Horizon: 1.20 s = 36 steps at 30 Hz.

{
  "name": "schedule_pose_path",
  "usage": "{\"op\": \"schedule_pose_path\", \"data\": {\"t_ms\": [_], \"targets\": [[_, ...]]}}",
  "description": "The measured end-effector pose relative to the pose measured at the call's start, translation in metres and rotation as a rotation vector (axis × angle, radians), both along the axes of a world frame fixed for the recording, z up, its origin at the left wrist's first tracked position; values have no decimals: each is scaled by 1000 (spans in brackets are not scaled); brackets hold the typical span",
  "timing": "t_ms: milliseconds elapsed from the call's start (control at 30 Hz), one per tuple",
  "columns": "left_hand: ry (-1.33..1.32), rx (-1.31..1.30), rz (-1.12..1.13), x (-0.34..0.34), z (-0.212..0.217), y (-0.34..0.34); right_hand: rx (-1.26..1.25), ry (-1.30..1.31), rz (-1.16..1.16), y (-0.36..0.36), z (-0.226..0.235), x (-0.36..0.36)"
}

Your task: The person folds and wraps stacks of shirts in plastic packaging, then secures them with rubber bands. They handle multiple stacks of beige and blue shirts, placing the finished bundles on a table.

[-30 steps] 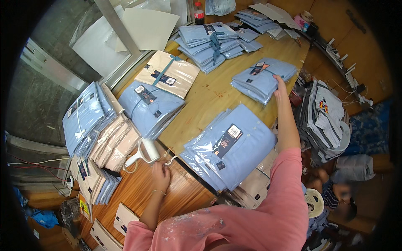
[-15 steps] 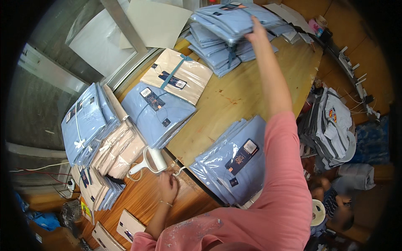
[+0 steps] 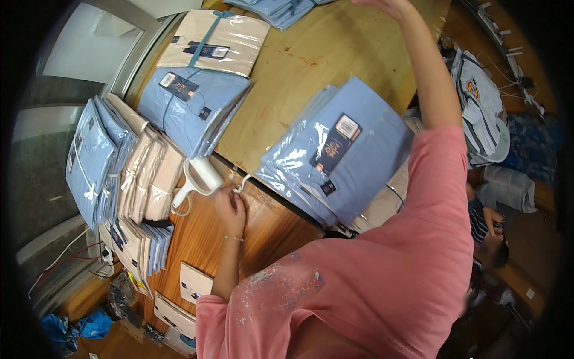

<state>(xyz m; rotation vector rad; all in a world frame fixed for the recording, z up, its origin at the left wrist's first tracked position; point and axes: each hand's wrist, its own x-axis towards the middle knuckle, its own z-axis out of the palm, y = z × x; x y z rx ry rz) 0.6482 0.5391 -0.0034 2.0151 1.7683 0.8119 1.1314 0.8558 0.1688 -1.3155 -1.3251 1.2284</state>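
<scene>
My left hand rests on the brown wooden table, fingers loosely apart with nothing seen in them. Beside it lie a white lint roller and a bit of white cord. At the top edge, my right arm reaches far forward; only part of my right hand shows and its fingers are cut off. Nearer me is a bagged stack of folded light blue shirts with a dark tag. More bagged blue shirts lie at the far end.
A tied beige bundle and a tied blue bundle lie at the left. Further left stand blue and beige stacks by a window. Beige packs sit near my left elbow. Grey-and-white garments are piled at the right.
My view has shifted, so the table's things sit higher in the picture. My right hand, earlier on the far blue stack, is now mostly out of view. My left hand stays by the lint roller.
</scene>
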Motion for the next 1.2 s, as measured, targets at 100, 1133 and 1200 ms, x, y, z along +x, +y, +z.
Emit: {"op": "schedule_pose_path", "data": {"t_ms": [100,1133,1200], "targets": [[-10,39,-40,1,-4,3,-10,-92,44,-91,-19,76],[-1331,-835,72,138,67,-58,-673,206,81,-295,-110,-36],[-1177,-960,-47,136,70,-17,-631,313,-19,-300,-118,-27]]}}
